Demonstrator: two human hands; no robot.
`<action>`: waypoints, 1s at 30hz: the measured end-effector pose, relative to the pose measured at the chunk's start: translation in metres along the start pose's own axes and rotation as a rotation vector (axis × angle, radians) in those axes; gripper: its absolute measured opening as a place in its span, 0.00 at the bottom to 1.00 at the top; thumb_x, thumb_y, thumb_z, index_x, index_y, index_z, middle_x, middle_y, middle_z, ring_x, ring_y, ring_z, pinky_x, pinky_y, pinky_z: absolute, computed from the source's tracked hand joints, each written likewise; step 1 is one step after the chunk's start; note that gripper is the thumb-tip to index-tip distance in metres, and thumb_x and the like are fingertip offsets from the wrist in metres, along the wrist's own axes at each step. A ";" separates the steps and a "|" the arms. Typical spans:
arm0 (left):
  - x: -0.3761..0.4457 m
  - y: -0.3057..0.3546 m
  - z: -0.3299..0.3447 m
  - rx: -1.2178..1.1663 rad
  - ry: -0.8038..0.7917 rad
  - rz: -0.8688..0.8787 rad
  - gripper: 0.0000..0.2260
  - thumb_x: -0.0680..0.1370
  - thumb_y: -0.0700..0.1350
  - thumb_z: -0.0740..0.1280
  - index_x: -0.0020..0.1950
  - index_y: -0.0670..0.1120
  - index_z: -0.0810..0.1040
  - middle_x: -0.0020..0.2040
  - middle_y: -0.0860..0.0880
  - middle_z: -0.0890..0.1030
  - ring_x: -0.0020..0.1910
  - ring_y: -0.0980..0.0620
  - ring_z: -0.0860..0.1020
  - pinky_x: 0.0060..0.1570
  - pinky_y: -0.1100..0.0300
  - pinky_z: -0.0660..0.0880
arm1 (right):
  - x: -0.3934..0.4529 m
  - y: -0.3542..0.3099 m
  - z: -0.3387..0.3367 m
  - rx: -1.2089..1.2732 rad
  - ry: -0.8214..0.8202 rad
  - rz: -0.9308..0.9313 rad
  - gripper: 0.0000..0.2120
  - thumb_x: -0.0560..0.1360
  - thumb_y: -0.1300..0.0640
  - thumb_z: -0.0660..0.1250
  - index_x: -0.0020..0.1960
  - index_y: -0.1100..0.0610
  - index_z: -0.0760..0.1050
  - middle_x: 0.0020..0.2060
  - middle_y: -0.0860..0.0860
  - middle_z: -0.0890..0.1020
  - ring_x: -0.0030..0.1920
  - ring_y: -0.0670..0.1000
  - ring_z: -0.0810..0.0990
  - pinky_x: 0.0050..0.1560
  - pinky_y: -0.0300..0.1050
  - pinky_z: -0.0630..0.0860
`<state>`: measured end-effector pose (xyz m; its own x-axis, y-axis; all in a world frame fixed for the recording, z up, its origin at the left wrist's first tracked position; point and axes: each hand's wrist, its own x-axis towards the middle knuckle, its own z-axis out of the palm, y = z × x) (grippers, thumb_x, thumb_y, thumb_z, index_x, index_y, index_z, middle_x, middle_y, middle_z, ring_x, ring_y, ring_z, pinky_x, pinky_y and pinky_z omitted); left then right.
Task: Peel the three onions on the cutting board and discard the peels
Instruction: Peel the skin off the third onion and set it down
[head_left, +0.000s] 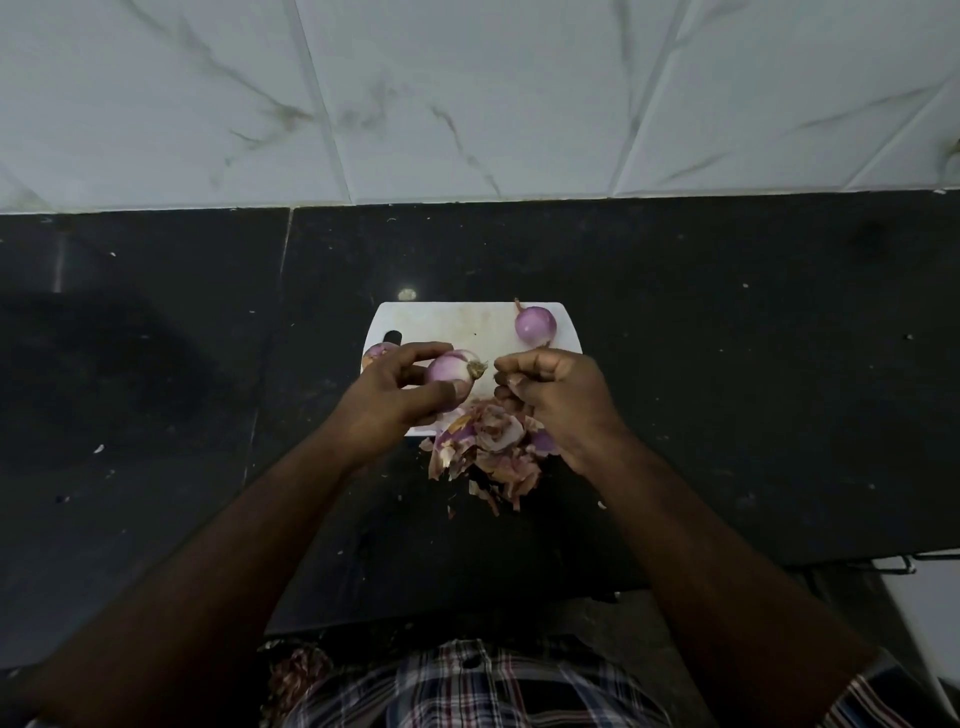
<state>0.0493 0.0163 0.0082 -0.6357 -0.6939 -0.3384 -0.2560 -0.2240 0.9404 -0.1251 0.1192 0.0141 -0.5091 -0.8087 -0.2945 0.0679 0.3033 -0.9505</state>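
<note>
**Onion in hand, peels heaped at the board's edge**

Nearest to us, at 6 o'clock, we see the checked shirt (467, 686) of the person at the counter, both bare forearms reaching up from the lower corners toward the middle of the frame. The dark stone counter (156, 415) spreads beneath them, flecked with pale specks.

Just beyond the wrists, a heap of papery brown and purple peels (488, 457) lies across the near edge of the white cutting board (457, 322) and spills onto the counter toward 6 o'clock. The right hand (556, 400) sits directly above the heap, at about 3 o'clock from the frame's centre; its fingers are curled inward. We think a scrap of skin is pinched in them, but we cannot tell for certain.

The left hand (400, 400), at 9 o'clock from the right, grips a peeled onion (451, 370), thumb below and fingers over the top, its dry root end pointing at the right hand's fingertips, close but apart.

Behind the left hand's fingers, at the board's 9 o'clock edge, we glimpse a second onion (378, 352), mostly hidden. At the board's 1 o'clock corner a third onion (536, 325) rests alone, pale purple and smooth.

Farthest off, white marble-veined tiles (467, 93) fill the wall at 12 o'clock.
</note>
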 end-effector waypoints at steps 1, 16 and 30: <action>-0.001 -0.002 -0.001 0.031 0.013 0.019 0.23 0.70 0.47 0.77 0.64 0.54 0.79 0.56 0.47 0.83 0.53 0.50 0.83 0.49 0.56 0.81 | -0.001 0.000 -0.001 -0.012 -0.015 0.007 0.13 0.77 0.72 0.64 0.50 0.58 0.83 0.45 0.54 0.86 0.47 0.51 0.85 0.49 0.44 0.83; -0.001 -0.008 0.014 0.706 0.214 0.381 0.36 0.66 0.49 0.81 0.71 0.48 0.71 0.63 0.48 0.69 0.57 0.53 0.72 0.56 0.59 0.76 | -0.004 0.003 0.036 -0.200 0.234 0.065 0.10 0.75 0.63 0.64 0.38 0.52 0.80 0.33 0.49 0.83 0.39 0.52 0.83 0.42 0.49 0.82; 0.016 0.003 0.001 0.689 0.273 0.196 0.33 0.67 0.53 0.81 0.68 0.51 0.72 0.62 0.51 0.68 0.54 0.53 0.74 0.48 0.64 0.74 | -0.010 0.016 0.038 -0.578 0.175 -0.059 0.08 0.81 0.58 0.59 0.50 0.57 0.76 0.44 0.51 0.81 0.45 0.51 0.78 0.43 0.43 0.69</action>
<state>0.0374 0.0053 0.0057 -0.5365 -0.8416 -0.0629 -0.6103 0.3354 0.7177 -0.0864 0.1128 -0.0023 -0.6344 -0.7528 -0.1755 -0.4168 0.5243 -0.7425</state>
